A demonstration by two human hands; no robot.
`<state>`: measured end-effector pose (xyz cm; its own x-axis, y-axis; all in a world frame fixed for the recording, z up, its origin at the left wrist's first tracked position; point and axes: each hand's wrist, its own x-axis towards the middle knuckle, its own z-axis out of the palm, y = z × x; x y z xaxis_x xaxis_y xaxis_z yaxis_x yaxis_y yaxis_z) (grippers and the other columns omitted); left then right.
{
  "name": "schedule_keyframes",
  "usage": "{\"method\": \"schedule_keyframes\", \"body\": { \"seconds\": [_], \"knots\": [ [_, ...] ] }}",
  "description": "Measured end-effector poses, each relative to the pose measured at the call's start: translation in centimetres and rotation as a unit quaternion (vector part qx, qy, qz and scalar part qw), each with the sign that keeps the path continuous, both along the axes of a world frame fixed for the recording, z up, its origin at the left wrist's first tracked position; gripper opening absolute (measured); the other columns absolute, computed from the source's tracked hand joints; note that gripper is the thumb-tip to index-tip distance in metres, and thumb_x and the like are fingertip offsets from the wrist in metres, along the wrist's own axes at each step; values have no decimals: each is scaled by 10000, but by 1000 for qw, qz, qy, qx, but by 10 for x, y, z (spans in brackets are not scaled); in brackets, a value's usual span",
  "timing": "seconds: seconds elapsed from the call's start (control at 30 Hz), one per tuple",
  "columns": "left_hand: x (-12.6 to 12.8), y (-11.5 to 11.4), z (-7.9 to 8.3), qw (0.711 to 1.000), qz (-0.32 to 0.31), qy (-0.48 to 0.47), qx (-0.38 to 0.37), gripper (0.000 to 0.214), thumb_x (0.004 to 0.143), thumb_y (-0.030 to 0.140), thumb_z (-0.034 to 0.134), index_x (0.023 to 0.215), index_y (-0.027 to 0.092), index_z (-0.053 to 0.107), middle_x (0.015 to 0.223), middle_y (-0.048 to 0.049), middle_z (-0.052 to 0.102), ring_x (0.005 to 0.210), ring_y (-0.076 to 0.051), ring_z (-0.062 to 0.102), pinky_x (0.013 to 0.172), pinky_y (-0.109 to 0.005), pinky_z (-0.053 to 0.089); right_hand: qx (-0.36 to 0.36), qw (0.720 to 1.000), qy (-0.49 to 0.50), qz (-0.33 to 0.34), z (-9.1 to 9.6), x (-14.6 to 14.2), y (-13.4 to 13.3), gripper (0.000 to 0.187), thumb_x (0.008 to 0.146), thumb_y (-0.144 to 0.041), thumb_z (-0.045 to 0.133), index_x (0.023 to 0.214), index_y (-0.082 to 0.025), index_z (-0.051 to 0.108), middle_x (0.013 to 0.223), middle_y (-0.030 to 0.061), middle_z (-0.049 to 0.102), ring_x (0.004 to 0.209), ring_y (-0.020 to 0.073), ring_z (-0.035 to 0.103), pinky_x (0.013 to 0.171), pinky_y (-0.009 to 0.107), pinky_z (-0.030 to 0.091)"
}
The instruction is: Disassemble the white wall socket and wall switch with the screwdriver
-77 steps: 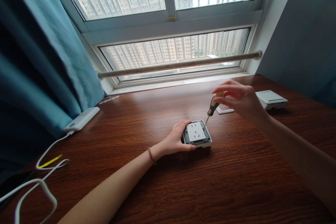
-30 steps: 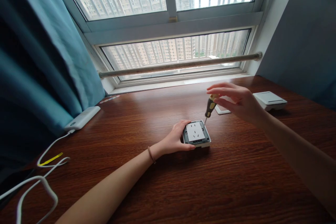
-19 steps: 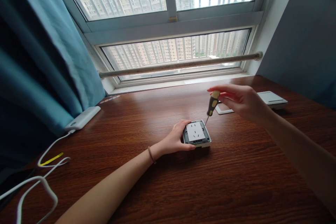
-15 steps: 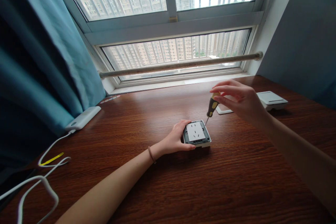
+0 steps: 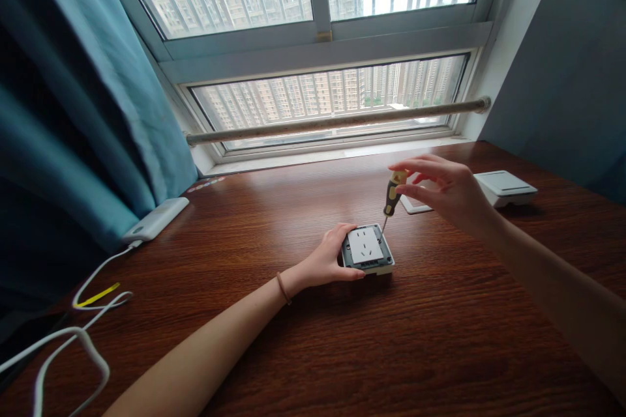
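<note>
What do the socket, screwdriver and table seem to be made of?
The socket looks like plastic: smooth white face, grey frame. The screwdriver: thin shaft, probably metal; black and yellow handle, plastic or rubber. The table looks like reddish wood or veneer, with visible grain.

The wooden table (image 5: 440,339) bears a socket (image 5: 366,247), power bank (image 5: 156,218), cable (image 5: 83,337) (white) and a switch (image 5: 506,186).

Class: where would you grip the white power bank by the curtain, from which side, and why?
Probably across its long edges at mid-length, from above. The white power bank lies flat on the desk, slim and oblong, so its narrow width suits a hand. A cable leaves its near end, and the curtain crowds its left.
</note>
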<state>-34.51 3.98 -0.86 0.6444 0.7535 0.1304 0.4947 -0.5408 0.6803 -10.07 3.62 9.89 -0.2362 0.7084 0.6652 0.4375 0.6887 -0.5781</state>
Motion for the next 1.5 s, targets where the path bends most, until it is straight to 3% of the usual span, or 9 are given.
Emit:
{"method": "schedule_keyframes", "body": {
  "seconds": [0.1,0.3,0.6,0.87,0.93,1.03,1.13,1.37,1.5],
  "knots": [
    [0,1,-1,1000,1,0,0,868,593,444,730,1313,228,297,1322,-103,375,1214,-292,355,1042,-439,259,0,1000,-6,-8,0,1,0,255,735,-274,647,988,-245,658,893,28,668,778,169,634,678,311,533],
    [-1,1,-1,1000,0,0,-1,867,592,440,731,1313,226,300,1320,-109,376,1212,-296,358,1041,-443,260,-56,996,-37,65,3,6,2,374,812,-232,542,1186,-246,533,1059,47,649,937,187,617,807,351,512],
    [0,-1,1,1000,4,-9,-3,860,586,417,738,1312,239,314,1324,-100,381,1213,-303,361,1038,-455,259,66,993,-50,-79,-2,-4,-1,209,735,-308,647,922,-216,661,790,33,642,689,163,602,637,313,507],
    [1,-1,1,1000,8,-8,-9,865,578,424,741,1311,235,322,1330,-108,376,1222,-315,348,1037,-464,256,-8,991,-99,91,7,7,0,300,826,-191,517,1117,-227,576,1014,45,657,930,173,603,736,302,514],
    [1,-1,2,1000,8,-9,-9,860,584,421,739,1311,239,318,1330,-104,375,1221,-311,349,1038,-462,255,20,993,-89,75,6,4,-2,267,816,-210,539,1074,-218,606,992,50,656,907,170,602,744,308,508],
    [1,-1,2,1000,7,-9,-10,857,587,422,737,1310,239,315,1324,-102,380,1218,-305,353,1038,-457,256,59,997,-53,-8,2,-1,-3,208,753,-296,630,936,-203,667,863,48,656,768,164,609,663,301,506],
    [1,-1,2,1000,6,-10,-10,852,588,426,735,1307,233,320,1321,-107,383,1217,-310,353,1037,-463,254,54,996,-49,-50,1,0,-2,199,735,-302,649,910,-210,675,795,34,650,696,156,608,647,306,503],
    [1,-1,2,1000,8,-13,-12,859,580,417,740,1308,236,321,1318,-110,385,1211,-316,356,1030,-475,256,-70,982,-52,167,8,9,-1,329,833,-222,515,1162,-241,519,1057,49,642,953,175,611,849,350,503],
    [1,-1,2,1000,7,-17,-11,859,581,420,740,1309,238,322,1319,-107,385,1209,-314,358,1029,-471,259,-7,992,-70,104,6,4,-2,236,818,-244,540,1046,-228,599,1084,61,610,969,191,589,811,343,511]
  ]
}}
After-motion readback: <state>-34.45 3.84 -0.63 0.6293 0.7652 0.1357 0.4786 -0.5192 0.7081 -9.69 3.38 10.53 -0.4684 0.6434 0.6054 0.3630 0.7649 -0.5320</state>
